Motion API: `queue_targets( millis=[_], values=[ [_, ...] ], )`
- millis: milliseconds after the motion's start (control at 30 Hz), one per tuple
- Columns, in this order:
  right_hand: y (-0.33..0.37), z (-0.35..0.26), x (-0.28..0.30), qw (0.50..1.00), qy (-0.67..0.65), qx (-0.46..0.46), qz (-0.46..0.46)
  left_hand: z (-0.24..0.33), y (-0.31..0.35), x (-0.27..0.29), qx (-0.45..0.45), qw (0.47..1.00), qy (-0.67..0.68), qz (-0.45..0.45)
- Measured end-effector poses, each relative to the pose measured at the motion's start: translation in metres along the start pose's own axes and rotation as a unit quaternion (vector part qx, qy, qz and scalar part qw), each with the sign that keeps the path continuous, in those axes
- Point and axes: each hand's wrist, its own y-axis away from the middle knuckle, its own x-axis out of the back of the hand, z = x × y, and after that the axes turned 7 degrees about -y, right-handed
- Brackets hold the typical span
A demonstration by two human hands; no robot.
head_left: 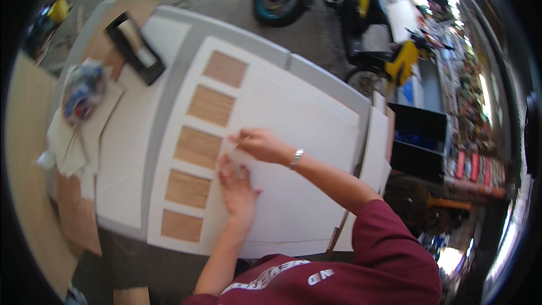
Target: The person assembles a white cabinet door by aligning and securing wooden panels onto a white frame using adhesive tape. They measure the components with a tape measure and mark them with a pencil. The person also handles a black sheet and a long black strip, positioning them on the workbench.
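A large white board (293, 192) lies on the grey table, with a column of several wood-grain rectangles (197, 147) down its left side. Whether these are openings or pieces set on it I cannot tell. My left hand (237, 189) rests flat on the board, fingers outstretched beside the middle rectangles. Just beyond it, my right hand (259, 143), with a silver band at the wrist, is closed in a pinch close to the board. Whatever its fingertips hold, if anything, is too small or blurred to make out.
On the table's left are a black rectangular frame (135, 49), a plastic bag of mixed items (84, 92) and white sheets (127, 152). White strips (374, 152) stand along the right edge. Motorcycles (370, 28) are parked beyond the table (231, 27); shelves of goods line the right side.
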Motion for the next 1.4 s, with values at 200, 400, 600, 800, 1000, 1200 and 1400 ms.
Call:
queue_targets(
  millis=[200,400,600,800,1000,1200,1400],
  values=[
    [-0.136,-0.033,0.016,0.944,-0.2,-0.203,0.167,0.0,0.009,-0.003,0.005,0.998,-0.052,0.023],
    [-0.282,-0.012,0.019,0.844,-0.347,-0.373,0.169,0.005,0.012,-0.01,-0.002,0.999,-0.021,0.045],
    [-0.31,-0.016,0.032,0.8,-0.408,-0.436,0.057,-0.007,0.012,-0.005,-0.008,0.999,0.032,0.029],
    [-0.271,0.014,-0.005,0.817,-0.466,-0.251,0.228,-0.003,0.011,-0.01,-0.008,0.998,0.026,0.049],
    [-0.227,0.018,-0.033,0.912,0.141,-0.22,0.316,-0.003,0.008,-0.031,-0.026,0.993,-0.081,0.084],
    [-0.042,-0.001,0.029,0.857,-0.138,-0.304,0.392,0.004,0.009,0.0,-0.037,0.992,0.096,0.069],
    [0.191,-0.004,0.101,0.747,-0.114,-0.446,0.479,0.052,-0.012,0.022,-0.148,0.986,0.071,0.006]
  ],
)
